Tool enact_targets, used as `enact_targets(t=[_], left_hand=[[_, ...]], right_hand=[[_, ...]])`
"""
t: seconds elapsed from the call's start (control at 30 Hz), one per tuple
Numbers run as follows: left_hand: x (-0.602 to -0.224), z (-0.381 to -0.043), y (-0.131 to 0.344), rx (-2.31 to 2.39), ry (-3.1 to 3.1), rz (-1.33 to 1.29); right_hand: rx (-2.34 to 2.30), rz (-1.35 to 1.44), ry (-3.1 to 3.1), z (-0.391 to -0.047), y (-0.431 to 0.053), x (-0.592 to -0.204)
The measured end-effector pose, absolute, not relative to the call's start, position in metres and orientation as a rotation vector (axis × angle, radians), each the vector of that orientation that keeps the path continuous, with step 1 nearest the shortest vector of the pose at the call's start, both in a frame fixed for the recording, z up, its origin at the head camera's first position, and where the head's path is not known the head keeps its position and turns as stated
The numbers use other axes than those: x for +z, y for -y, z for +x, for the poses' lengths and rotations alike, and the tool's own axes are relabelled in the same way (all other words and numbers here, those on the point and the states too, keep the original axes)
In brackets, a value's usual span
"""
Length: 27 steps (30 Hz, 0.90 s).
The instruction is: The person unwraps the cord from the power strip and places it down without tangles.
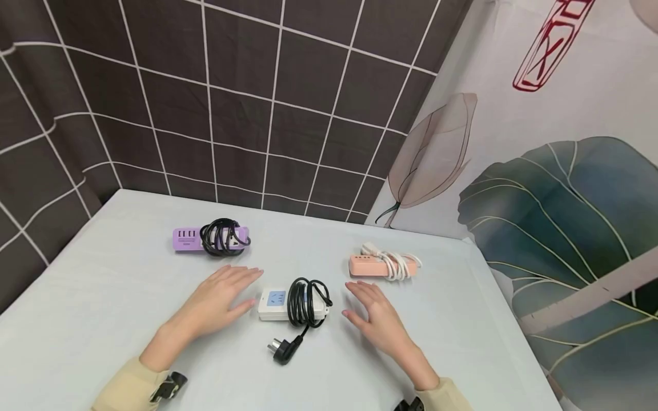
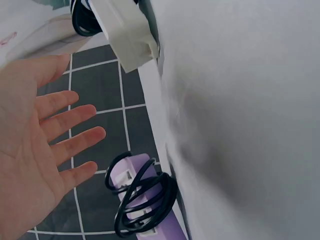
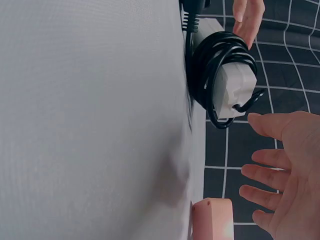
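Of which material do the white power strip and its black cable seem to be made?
White power strip: probably hard plastic, satin finish; smooth, moulded-looking end. Black cable: likely rubber or soft PVC, fairly glossy; bright highlights along its coils.

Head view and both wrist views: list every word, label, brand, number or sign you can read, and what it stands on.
No text can be read.
Red seal-like mark on the white hanging: stylised, cut off at the top, unreadable.
White power strip, purple power strip, pink power strip: any print is too small to read.
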State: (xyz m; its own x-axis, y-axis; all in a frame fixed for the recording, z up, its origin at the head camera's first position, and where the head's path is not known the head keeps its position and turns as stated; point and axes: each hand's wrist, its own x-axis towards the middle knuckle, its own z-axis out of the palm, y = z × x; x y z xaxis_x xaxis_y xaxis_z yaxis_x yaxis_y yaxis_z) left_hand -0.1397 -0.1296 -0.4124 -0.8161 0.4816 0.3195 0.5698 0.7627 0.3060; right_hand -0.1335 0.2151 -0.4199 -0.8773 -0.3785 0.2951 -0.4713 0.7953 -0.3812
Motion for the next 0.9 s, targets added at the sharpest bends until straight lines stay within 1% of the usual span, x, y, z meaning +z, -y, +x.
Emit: enact_targets(t=[0.9], left_hand=[[-0.420, -0.146, 0.113, -0.647, 2.818, -0.918]], right_hand=[[0.660, 0.666, 2.791, -0.134, -0.201, -0.424]])
